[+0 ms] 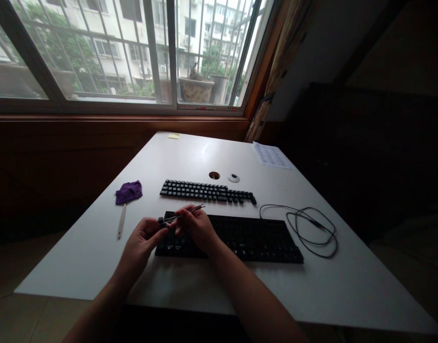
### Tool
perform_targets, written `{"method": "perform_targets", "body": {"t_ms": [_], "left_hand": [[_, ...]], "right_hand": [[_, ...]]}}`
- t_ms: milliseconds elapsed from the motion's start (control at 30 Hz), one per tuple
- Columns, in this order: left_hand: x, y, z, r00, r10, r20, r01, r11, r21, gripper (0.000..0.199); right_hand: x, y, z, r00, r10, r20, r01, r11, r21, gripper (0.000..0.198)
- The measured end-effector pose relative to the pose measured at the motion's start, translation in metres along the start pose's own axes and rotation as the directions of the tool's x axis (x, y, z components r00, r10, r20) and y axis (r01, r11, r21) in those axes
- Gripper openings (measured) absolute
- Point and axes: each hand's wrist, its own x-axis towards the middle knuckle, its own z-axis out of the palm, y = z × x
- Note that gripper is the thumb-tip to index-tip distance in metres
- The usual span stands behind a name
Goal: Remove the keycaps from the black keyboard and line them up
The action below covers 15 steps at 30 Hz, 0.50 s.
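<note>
My left hand (144,237) pinches a small black keycap (161,221) between thumb and fingers, above the left end of a black keyboard (254,238). A thin wire keycap puller (198,207) is gripped in my right hand (195,226). Its metal prongs reach left to the keycap; whether they are hooked on it I cannot tell. The keyboard lies across the near part of the white table, its left middle partly hidden by my right hand. Behind it, loose black keycaps (197,190) are laid out in rows like a keyboard.
A purple cloth (129,192) on a pale stick (122,221) lies at left. The keyboard's cable (317,221) coils at right. A round hole (214,176), its white cover (233,178), a printed sheet (272,156) and a yellow note (174,136) are farther back on the table (190,290).
</note>
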Motion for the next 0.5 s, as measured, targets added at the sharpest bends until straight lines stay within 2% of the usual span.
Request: {"method": "perform_targets", "body": {"t_ms": [100,200,500], "left_hand": [[-0.0020,-0.0021,0.0079,1.000,0.017,-0.013,-0.016,1.000,0.021,0.032],[-0.0013,-0.0035,0.0103,1.000,0.027,0.003,-0.027,0.999,0.029,0.035],[0.0044,0.0009,0.0023,0.982,-0.052,0.180,0.051,0.999,0.008,0.059]], "right_hand": [[0.0006,0.0013,-0.0031,1.000,0.019,0.010,-0.020,0.999,0.040,0.041],[-0.0003,0.0015,-0.0031,1.000,0.015,0.015,-0.016,0.999,0.039,0.039],[-0.0052,-0.0049,0.0037,1.000,-0.015,0.007,0.015,0.998,-0.053,0.035]]}}
